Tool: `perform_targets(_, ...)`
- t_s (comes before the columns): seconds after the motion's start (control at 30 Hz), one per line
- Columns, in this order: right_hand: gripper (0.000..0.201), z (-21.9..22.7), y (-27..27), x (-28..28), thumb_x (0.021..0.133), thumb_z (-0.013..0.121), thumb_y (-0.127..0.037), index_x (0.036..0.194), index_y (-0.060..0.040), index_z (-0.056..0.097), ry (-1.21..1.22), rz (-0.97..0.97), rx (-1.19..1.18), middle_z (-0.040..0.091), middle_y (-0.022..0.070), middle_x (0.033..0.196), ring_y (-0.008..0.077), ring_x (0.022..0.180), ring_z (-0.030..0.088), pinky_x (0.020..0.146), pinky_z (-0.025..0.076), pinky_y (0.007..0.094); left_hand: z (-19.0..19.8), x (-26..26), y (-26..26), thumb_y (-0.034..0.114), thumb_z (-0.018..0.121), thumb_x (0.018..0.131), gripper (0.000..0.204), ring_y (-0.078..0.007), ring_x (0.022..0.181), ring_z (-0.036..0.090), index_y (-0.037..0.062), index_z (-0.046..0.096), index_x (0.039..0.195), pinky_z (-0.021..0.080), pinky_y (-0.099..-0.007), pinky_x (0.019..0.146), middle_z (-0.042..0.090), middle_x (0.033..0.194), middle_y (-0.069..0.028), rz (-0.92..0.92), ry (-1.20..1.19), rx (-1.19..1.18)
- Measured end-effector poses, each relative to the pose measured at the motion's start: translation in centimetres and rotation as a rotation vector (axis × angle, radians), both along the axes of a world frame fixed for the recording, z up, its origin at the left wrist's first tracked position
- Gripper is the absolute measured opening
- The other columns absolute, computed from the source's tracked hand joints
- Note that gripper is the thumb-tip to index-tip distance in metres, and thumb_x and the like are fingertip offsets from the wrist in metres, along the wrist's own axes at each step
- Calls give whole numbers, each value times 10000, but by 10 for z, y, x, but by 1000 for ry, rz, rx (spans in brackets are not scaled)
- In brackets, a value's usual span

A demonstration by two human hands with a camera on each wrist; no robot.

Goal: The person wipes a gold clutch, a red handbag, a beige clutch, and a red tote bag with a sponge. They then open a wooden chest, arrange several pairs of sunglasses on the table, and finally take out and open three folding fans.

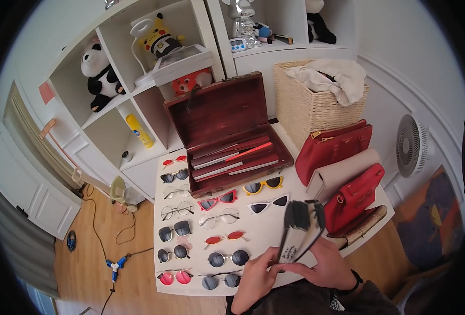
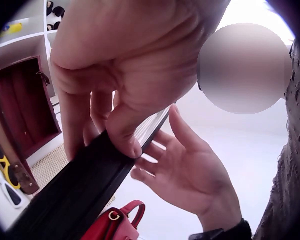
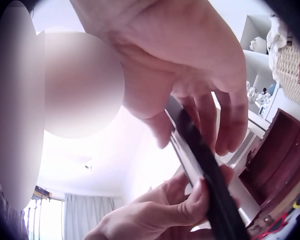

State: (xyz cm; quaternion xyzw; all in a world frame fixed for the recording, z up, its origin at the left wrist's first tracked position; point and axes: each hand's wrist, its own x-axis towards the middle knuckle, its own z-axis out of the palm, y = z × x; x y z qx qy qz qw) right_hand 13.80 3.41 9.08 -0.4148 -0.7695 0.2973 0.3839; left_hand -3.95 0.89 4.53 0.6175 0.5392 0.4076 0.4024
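Observation:
In the head view, both hands hold a thick black-covered book (image 1: pixel 295 245) with pale pages over the near right part of the table. My left hand (image 1: pixel 256 278) grips its lower edge, thumb on one side and fingers on the other. From the right, my right hand (image 1: pixel 331 265) has the book between thumb and fingers. The left wrist view shows the black cover (image 2: pixel 75 187) and white page edges under the left thumb. Dark lettering marks the pale face towards me in the head view.
Rows of sunglasses and glasses (image 1: pixel 181 228) cover the table's left and middle. Behind them stands an open dark-red case (image 1: pixel 217 115) with several red and white flat items. Red handbags (image 1: pixel 353 197), a beige clutch (image 1: pixel 342 170) and a woven basket (image 1: pixel 316 113) line the right side.

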Motion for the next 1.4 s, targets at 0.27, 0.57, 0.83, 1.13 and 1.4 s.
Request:
perform_targets(0.27,392,9,3,-7,915,704,-222,1164,37,547,60,49,-304,737,139,921,284,876,739,732,583,320,0,0,-7,-5,707,851,277,-211,803,718,-13,587,1100,566,-310,694,716,916,-143,124,-10,6)
perform_targets(0.57,435,-3,10,-7,861,769,-196,1180,32,582,311,108,-346,744,126,923,213,893,739,787,582,296,-5,-4,-13,-28,668,863,233,-189,716,708,2,641,1092,525,-297,617,716,796,-128,145,-118,97)
perform_targets(0.83,435,9,1,-7,861,763,-244,1214,-44,608,-31,95,-5,733,129,895,267,819,733,761,573,327,-19,0,-14,1,696,843,260,-256,747,722,23,638,1096,528,-321,634,710,820,-160,283,246,174)
perform_targets(1.13,387,9,2,-10,874,756,-281,1073,23,623,10,162,-272,715,130,1019,218,846,731,776,596,314,-7,-18,-11,-114,615,850,308,-211,776,703,-21,632,1143,555,-306,679,702,929,-143,104,0,112)
perform_targets(1.4,430,-2,6,-11,825,803,-302,1031,26,618,107,142,-244,690,114,928,206,806,715,690,592,298,2,-18,-13,-93,608,885,253,-229,816,719,-30,629,1129,578,-328,669,705,949,-150,-2,56,186)
